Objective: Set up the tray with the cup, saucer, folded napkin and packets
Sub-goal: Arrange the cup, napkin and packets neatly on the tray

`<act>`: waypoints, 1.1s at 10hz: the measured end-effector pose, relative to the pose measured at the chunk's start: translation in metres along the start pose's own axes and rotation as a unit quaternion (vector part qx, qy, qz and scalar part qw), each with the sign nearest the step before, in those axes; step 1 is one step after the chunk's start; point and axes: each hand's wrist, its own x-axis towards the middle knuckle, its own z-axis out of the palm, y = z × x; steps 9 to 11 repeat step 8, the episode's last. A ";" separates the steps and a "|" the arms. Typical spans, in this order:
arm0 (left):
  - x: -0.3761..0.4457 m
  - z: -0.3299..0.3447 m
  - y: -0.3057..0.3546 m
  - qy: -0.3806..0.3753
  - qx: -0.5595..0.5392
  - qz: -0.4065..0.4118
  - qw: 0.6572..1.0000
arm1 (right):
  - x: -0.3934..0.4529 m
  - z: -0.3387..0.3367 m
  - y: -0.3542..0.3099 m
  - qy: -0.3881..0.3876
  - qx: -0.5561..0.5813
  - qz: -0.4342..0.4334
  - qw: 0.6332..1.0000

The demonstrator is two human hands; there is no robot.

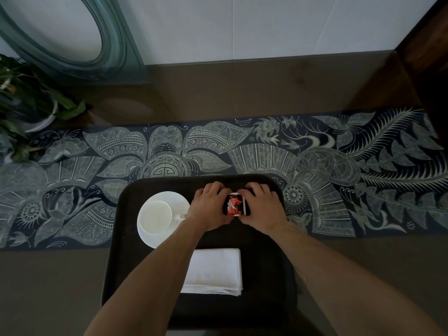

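A dark tray (pixel 135 238) lies on the table in front of me. A white cup (pixel 156 217) stands on a white saucer (pixel 178 200) at the tray's left. A folded white napkin (pixel 214 270) lies near the tray's front middle. At the tray's far right, my left hand (pixel 209 207) and my right hand (pixel 260 206) press in from both sides on red-and-black packets (pixel 235 204), which rest on the tray. How many packets there are cannot be told.
A dark patterned runner (pixel 339 170) crosses the brown table under the tray's far end. A potted plant (pixel 29 105) stands at the far left. A round glass-framed object (pixel 72 32) leans on the wall behind. Dark wooden furniture (pixel 426 57) is at the right.
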 end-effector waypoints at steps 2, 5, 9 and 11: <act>0.000 0.001 0.000 -0.003 0.001 -0.002 1.000 | 0.000 -0.001 0.001 -0.003 0.002 -0.002 1.000; 0.000 0.002 0.000 0.004 0.004 -0.001 1.000 | 0.000 -0.001 0.001 -0.002 0.007 0.001 1.000; -0.011 -0.003 0.008 -0.025 -0.015 -0.047 0.998 | -0.012 -0.010 -0.003 -0.026 0.011 0.025 0.999; -0.011 -0.003 0.008 -0.025 -0.015 -0.047 0.998 | -0.012 -0.010 -0.003 -0.026 0.011 0.025 0.999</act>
